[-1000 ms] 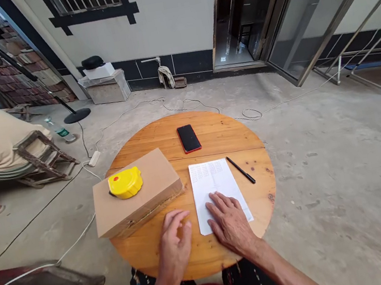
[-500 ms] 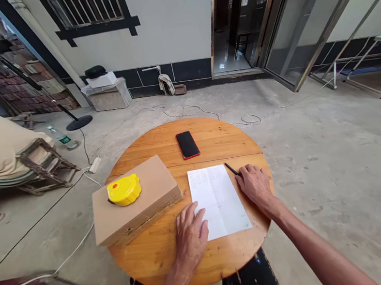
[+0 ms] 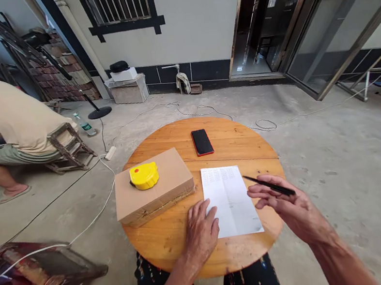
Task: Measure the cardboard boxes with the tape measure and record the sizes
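Observation:
A black pen [image 3: 275,187] rests in my right hand [image 3: 294,207], which is turned partly palm up above the table's right edge. The pen's tip points left, towards the top right corner of a white sheet of paper [image 3: 232,209] with rows of small print along its top. My left hand [image 3: 201,226] lies flat with fingers stretched, its fingertips on the paper's left edge. A cardboard box [image 3: 170,175] stands left of the paper, and on top of it sits a yellow tape measure [image 3: 144,176]. Beyond the paper lies a black phone with a red edge [image 3: 202,142].
Everything stands on a round wooden table [image 3: 173,253]. At the left a person [image 3: 12,115] sits on a low wooden stool [image 3: 71,146]. A white power strip [image 3: 111,153], cables and a plastic bottle [image 3: 84,124] are on the floor. A wooden chair [image 3: 33,278] stands near left.
My right hand has lifted off the table with the pen and turned its palm upward. My left hand stays on the paper. The view has swung left, showing more of the seated person.

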A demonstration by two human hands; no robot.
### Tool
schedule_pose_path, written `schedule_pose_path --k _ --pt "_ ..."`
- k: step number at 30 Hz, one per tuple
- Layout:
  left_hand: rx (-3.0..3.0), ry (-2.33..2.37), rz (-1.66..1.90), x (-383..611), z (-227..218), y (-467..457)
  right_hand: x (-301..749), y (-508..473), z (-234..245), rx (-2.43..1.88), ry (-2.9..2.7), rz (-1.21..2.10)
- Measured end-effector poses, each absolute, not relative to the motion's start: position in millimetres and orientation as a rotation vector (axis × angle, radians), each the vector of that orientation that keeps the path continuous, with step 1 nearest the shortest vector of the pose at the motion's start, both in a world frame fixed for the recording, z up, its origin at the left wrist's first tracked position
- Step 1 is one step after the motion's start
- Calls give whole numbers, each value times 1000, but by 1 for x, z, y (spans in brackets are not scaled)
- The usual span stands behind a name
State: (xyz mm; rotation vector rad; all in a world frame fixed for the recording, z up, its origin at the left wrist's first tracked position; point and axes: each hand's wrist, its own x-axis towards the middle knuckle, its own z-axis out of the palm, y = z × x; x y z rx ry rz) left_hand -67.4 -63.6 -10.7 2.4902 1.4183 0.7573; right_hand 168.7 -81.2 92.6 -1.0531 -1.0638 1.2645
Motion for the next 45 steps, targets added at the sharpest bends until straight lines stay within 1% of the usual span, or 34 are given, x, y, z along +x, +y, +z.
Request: schedule_pose_path --k 4,7,11,18,22,29,45 --pt "2477 1467 721 -61 -6 -72 160 -73 84 -1173 -1061 928" --pt "2462 1505 686 -57 -3 -72 153 -65 70 -1291 -1081 825" --pt "2460 1495 677 -56 0 -61 140 -56 57 -1287 -1102 907" --pt "2506 1411 669 -60 -1 -39 120 -35 49 -1283 -1173 1064" --pt "2522 1331 708 -63 -6 -33 112 -14 35 -1337 -1242 1032" --pt "2475 1366 671 -62 -8 -31 104 9 9 -1435 -1456 914" --pt "2392 1358 637 -62 -2 -28 100 11 3 -1510 -1587 793"
